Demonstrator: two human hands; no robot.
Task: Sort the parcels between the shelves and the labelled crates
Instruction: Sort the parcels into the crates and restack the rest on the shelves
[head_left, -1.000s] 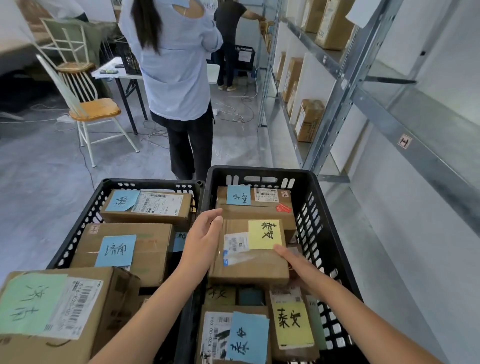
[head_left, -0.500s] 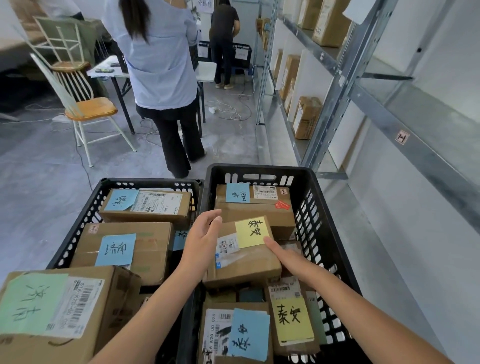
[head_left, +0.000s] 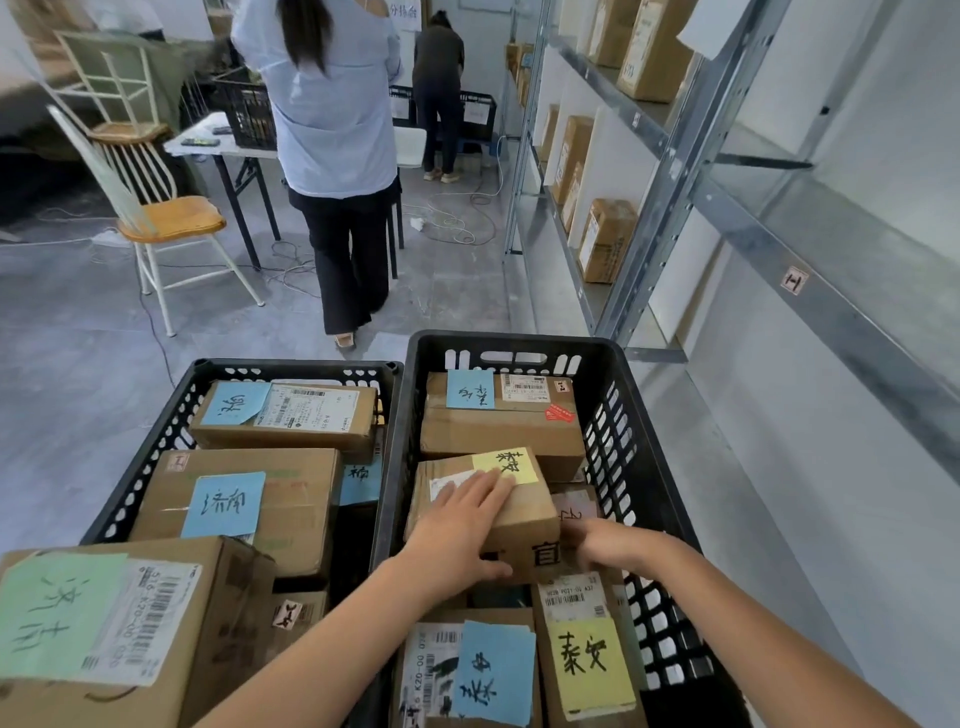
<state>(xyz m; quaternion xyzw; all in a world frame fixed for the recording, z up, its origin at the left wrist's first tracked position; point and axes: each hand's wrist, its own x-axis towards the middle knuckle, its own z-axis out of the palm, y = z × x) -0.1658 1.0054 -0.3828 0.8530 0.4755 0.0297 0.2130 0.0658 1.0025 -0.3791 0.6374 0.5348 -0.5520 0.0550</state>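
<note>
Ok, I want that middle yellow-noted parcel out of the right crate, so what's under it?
The yellow-noted parcel lies over other parcels: a labelled box peeks out at its right, and something dark shows below its near edge. Everything directly beneath is covered by the parcel itself.

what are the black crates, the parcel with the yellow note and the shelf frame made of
The crates look like moulded plastic: black, slightly glossy, with slotted walls. The parcel is brown cardboard, matt, with paper labels stuck on. The shelf frame is probably steel: dull grey sheen on thin, straight beams.
</note>
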